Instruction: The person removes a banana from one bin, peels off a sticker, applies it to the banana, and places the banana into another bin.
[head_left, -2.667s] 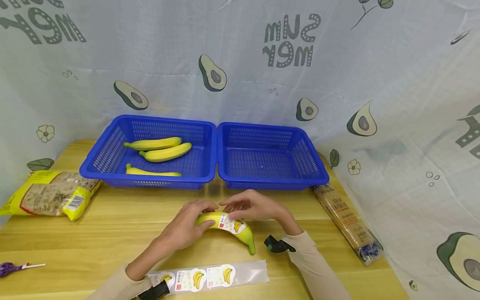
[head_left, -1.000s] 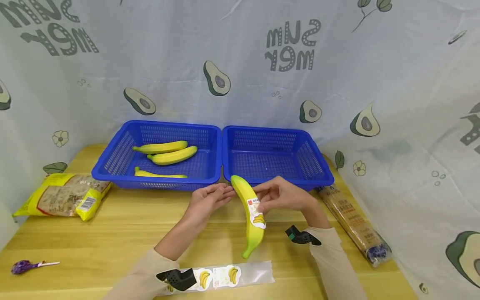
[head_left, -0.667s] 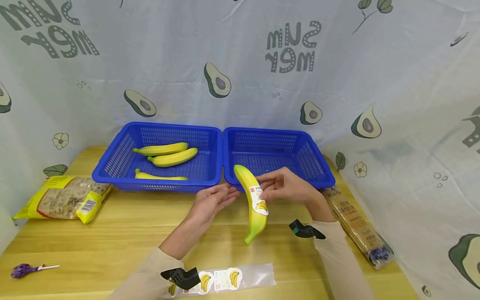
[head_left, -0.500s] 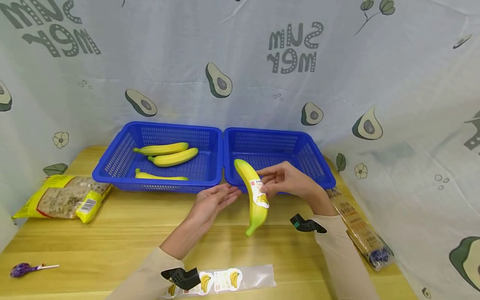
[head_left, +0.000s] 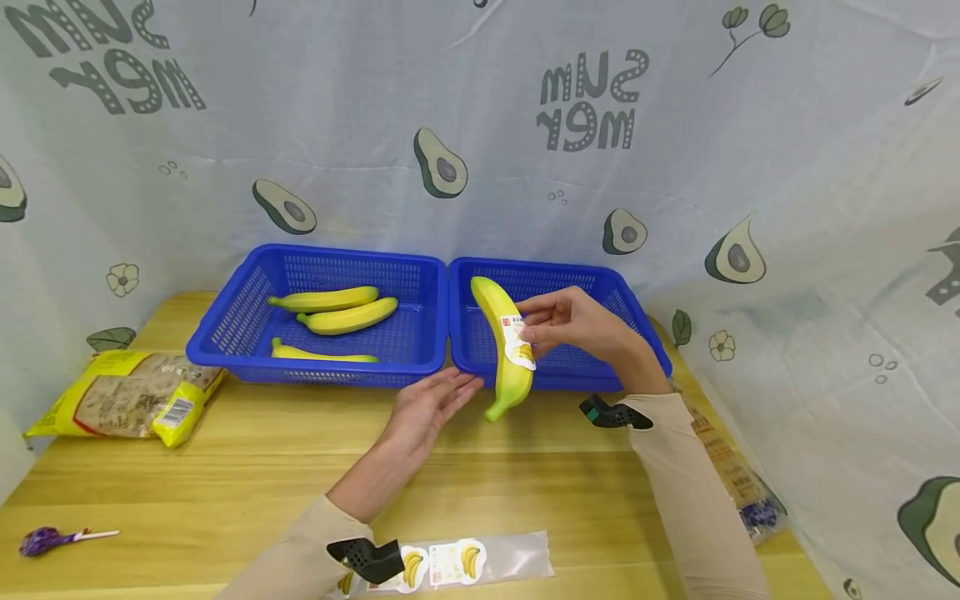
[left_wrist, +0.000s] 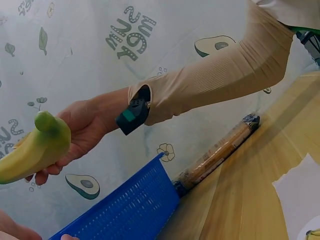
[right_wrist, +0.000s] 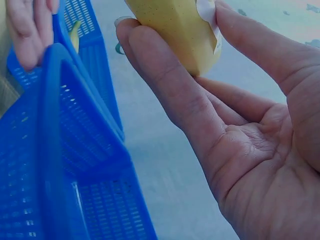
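Note:
My right hand (head_left: 581, 327) pinches a yellow banana (head_left: 512, 385) between thumb and fingers, its green stem end pointing down. A white banana-print sticker (head_left: 514, 335) is on its side, partly under the thumb. In the head view the banana overlaps the front of the right blue basket (head_left: 570, 382); the right wrist view shows it above that basket's rim. My left hand (head_left: 429, 408) is below and left of the banana, fingers extended and holding nothing, fingertips near the baskets' front edges. The left wrist view shows the banana (left_wrist: 37, 150) stem end first.
The left blue basket (head_left: 397, 346) holds three bananas (head_left: 348, 317). A clear strip (head_left: 517, 557) with banana stickers lies at the front, partly under the left sleeve. A yellow bag (head_left: 123, 396) and a lollipop (head_left: 52, 540) are at left; a long packet (head_left: 731, 467) is at right.
My right hand has lifted the banana from the table and carried it forward, up to the right basket. My left hand has let go of the banana and stays near the baskets' front.

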